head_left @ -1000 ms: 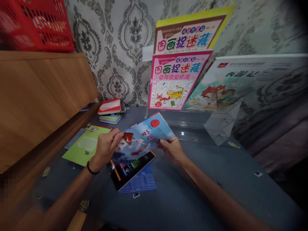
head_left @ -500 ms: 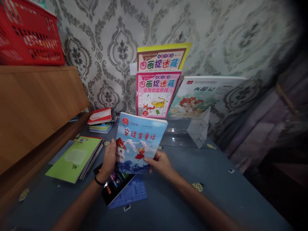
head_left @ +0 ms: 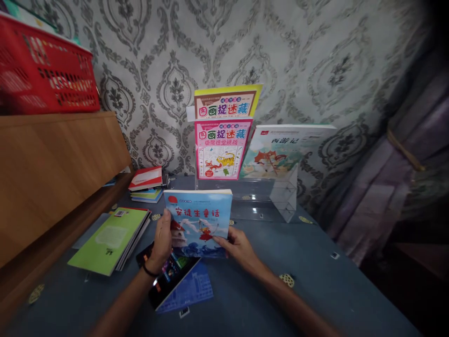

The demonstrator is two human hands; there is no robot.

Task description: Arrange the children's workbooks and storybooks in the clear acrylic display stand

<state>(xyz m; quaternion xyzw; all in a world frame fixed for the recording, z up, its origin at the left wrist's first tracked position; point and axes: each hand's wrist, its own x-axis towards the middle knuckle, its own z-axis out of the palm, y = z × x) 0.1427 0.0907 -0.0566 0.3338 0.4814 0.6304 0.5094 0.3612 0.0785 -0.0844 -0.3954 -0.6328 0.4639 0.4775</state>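
A light-blue children's book (head_left: pixel 201 220) with red lettering is held up by its two sides, its cover facing me. My left hand (head_left: pixel 163 241), with a black band at the wrist, is closed on its left edge. My right hand (head_left: pixel 238 248) grips the lower right edge, thumb on the cover and fingers mostly behind. Below the book, a black book (head_left: pixel 171 281) and a blue book (head_left: pixel 194 290) overlap on the table. Behind it, a pink picture book (head_left: pixel 222 150) and a green-and-white book (head_left: pixel 284 150) lean in a clear display stand (head_left: pixel 284 194).
On the left lie a stack with a green book (head_left: pixel 105 243) on top and a smaller stack under a red-and-white book (head_left: pixel 146 179). A red basket (head_left: pixel 52 70) sits on a wooden cabinet (head_left: pixel 59 164). A curtain (head_left: pixel 379 187) hangs at the right.
The light-blue book, still in both hands, is lower in view and slightly further left, its top tipped back more. The whole view has shifted, with the wall and stand appearing lower.
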